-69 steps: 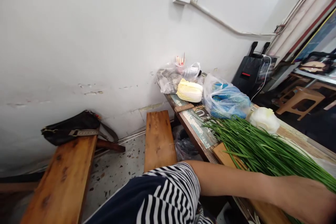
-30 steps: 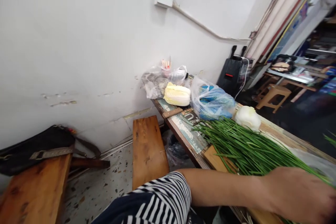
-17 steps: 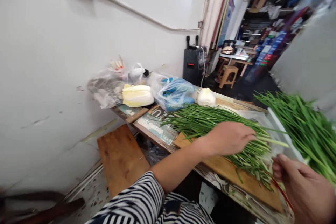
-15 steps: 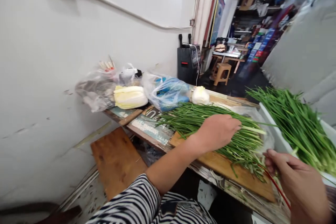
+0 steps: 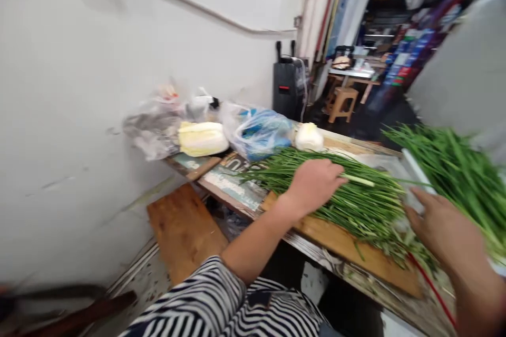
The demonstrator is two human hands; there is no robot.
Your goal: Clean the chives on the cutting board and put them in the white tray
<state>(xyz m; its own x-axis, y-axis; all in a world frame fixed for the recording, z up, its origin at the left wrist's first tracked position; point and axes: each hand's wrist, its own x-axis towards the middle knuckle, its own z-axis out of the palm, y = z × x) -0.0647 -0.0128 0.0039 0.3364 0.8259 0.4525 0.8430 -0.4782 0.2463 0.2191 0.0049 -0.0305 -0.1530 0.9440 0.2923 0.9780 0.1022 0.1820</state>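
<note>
My left hand (image 5: 318, 181) is closed on a few green chives, whose pale stem ends stick out to the right of its fingers. It hangs over a large pile of chives (image 5: 356, 208) lying on a wooden board (image 5: 336, 238). At the right end of the pile is my right hand (image 5: 443, 221), blurred, thumb and fingers apart, with nothing seen between them. Behind it, a white container (image 5: 419, 168) holds more chives (image 5: 454, 168). A red strip (image 5: 430, 287) runs under my right hand.
Along the bench stand a cut cabbage (image 5: 202, 138), a plastic bag with blue contents (image 5: 256, 129) and a white cabbage piece (image 5: 309, 137). A black speaker (image 5: 290, 89) is beyond. A wooden plank (image 5: 184, 231) lies lower left.
My left hand has moved slightly left with the chives. My right hand has opened and moved up near the container. The view has shifted a little.
</note>
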